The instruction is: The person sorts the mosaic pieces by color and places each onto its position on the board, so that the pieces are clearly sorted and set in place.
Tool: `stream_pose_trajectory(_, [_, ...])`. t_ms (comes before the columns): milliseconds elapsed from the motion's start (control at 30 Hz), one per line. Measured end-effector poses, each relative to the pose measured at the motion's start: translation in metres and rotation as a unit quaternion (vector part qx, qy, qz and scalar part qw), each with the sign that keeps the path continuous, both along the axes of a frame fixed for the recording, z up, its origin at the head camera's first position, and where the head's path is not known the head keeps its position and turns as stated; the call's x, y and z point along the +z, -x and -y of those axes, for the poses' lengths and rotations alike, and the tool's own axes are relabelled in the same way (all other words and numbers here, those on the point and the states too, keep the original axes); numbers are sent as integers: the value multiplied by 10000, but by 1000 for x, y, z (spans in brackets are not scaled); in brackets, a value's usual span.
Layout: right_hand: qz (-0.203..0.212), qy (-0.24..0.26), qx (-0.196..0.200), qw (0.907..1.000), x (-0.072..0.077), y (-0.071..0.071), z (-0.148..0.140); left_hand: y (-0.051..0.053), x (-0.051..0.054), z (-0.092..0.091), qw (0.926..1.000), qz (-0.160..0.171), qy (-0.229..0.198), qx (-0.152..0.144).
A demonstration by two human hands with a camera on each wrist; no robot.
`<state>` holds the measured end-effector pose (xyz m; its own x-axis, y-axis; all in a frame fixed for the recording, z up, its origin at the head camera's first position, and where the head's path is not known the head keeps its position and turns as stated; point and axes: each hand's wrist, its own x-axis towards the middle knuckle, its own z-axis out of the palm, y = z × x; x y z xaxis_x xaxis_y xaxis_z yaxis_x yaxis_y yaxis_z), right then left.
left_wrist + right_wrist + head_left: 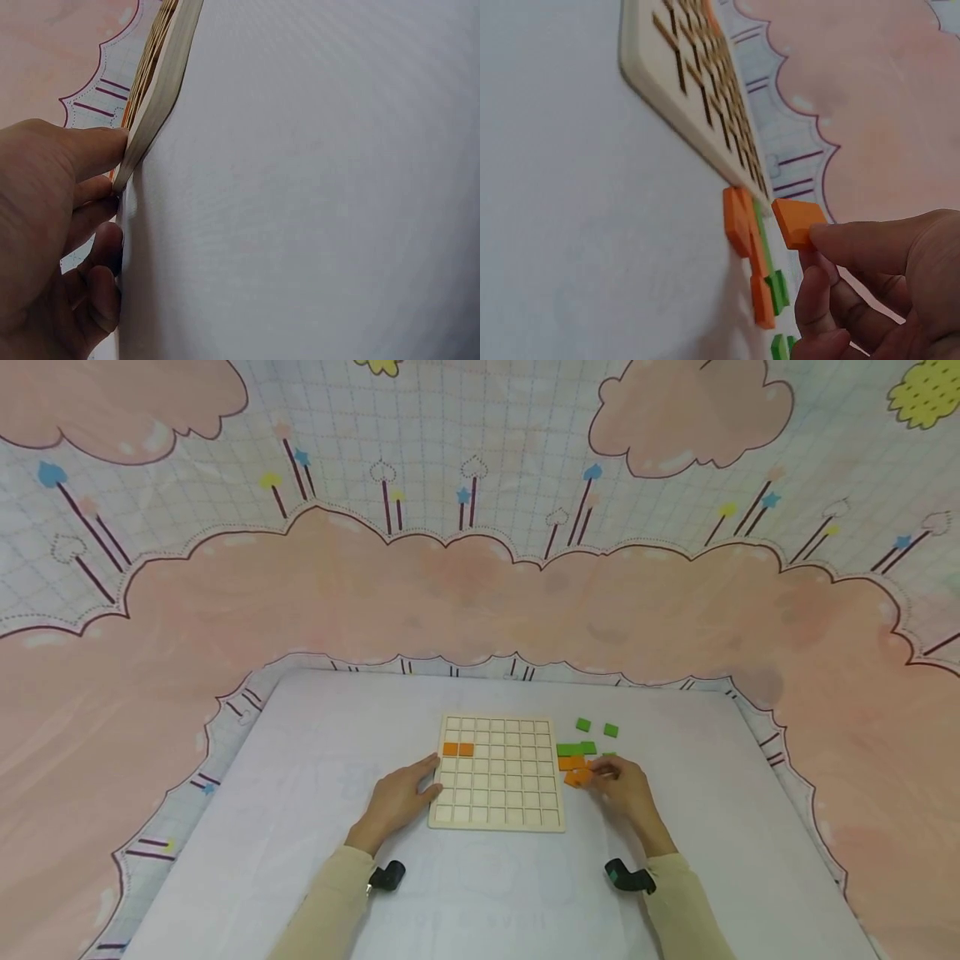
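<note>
Orange square flat tile [796, 219]: being pinched by the right-hand grip [627, 783] beside the right edge of the pale wooden gridded board [498, 782], over the white bench [315, 727]; touching the board's left edge with the unclenched left-hand grip [401, 797]; apparently picking out a piece, probably calling next for carrying it level and seating it squarely in a bare cell [482, 752]
</note>
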<state>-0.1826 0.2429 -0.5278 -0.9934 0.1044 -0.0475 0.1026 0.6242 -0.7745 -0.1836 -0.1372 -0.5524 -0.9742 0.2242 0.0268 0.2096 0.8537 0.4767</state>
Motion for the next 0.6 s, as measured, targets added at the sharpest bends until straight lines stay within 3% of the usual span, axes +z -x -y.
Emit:
stream_pose_trajectory(233, [152,198,-10,9997,5,3,9,0,-3,-1,10000,42,1,15])
stream_pose_trajectory(600, [-67,443,194,9988,10,8,23,0,-3,0,10000,7,82,46])
